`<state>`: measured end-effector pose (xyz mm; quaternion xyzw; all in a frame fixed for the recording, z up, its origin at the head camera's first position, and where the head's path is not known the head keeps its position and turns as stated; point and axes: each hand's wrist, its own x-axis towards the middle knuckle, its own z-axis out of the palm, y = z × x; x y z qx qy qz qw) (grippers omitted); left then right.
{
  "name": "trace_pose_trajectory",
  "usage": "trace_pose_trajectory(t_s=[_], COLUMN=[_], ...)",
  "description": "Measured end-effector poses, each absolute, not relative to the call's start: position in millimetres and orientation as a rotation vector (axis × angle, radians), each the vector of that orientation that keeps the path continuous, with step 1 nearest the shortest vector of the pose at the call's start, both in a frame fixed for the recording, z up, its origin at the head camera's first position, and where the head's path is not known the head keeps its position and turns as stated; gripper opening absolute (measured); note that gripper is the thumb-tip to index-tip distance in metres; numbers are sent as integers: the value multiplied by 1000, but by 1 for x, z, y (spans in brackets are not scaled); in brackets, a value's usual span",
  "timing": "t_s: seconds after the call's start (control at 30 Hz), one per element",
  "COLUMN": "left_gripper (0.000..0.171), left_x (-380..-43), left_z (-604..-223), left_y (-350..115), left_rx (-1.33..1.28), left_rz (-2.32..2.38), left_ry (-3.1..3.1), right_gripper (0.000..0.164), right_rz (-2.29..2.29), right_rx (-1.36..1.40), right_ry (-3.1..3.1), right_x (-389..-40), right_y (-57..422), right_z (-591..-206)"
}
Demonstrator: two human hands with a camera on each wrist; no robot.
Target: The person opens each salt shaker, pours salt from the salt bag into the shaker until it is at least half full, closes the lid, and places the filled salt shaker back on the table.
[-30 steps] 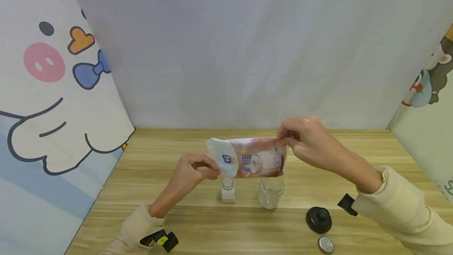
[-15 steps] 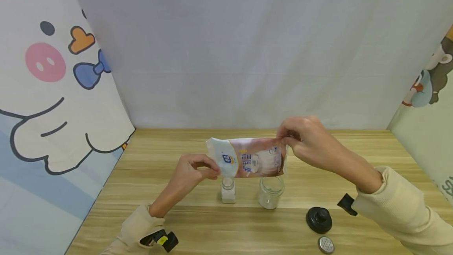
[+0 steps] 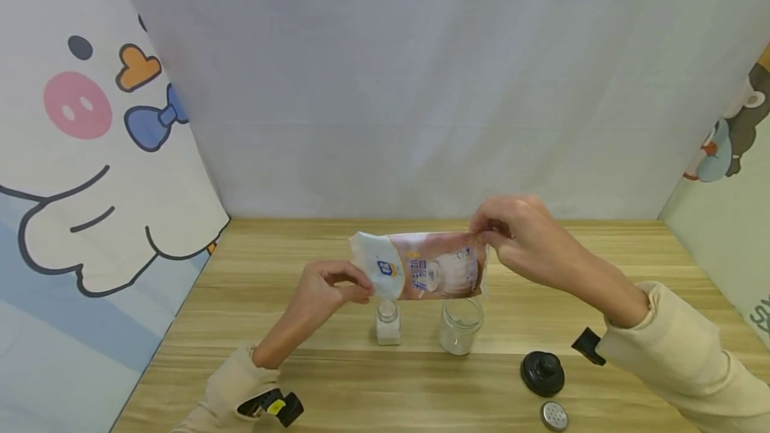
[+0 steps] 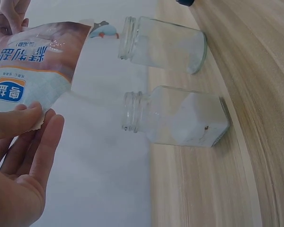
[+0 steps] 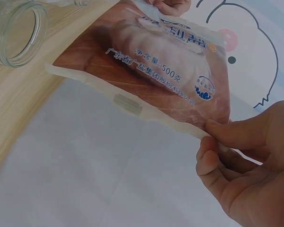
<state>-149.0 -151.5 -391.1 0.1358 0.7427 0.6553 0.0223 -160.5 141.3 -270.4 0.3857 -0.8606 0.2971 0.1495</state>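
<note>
A bag of salt (image 3: 433, 266), printed in brown and pale blue, is held on its side above two glass jars. My left hand (image 3: 331, 286) pinches its lower left corner between thumb and index finger. At the upper right corner my right hand (image 3: 520, 239) pinches the clear sealed edge. Under the bag's left end stands a small square glass bottle (image 4: 189, 116) with white contents and no lid. Beneath the right end is a wider round glass jar (image 3: 460, 336), also uncovered. In the right wrist view the bag (image 5: 165, 61) slants down toward the jar's mouth.
A black knobbed lid (image 3: 542, 373) and a perforated metal shaker cap (image 3: 554, 415) lie at the front right of the wooden table (image 3: 385, 386). Behind the table hangs a pale grey curtain (image 3: 421, 85), with cartoon-printed panels at both sides.
Both hands keep their pinch on the bag of salt, which has risen very slightly. The bottle, jar and lids stay where they were.
</note>
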Motion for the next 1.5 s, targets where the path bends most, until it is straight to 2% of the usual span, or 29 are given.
trace_pose_trajectory(t_s=[1.5], left_gripper=[4], left_x=[-151], left_z=[-393], left_y=[-152], left_rx=[466], left_rz=[2026], left_ry=[2305], right_gripper=[28], right_rz=[865], right_rx=[1146], right_ry=[-2392], right_x=[-163], right_y=[141], right_z=[-273])
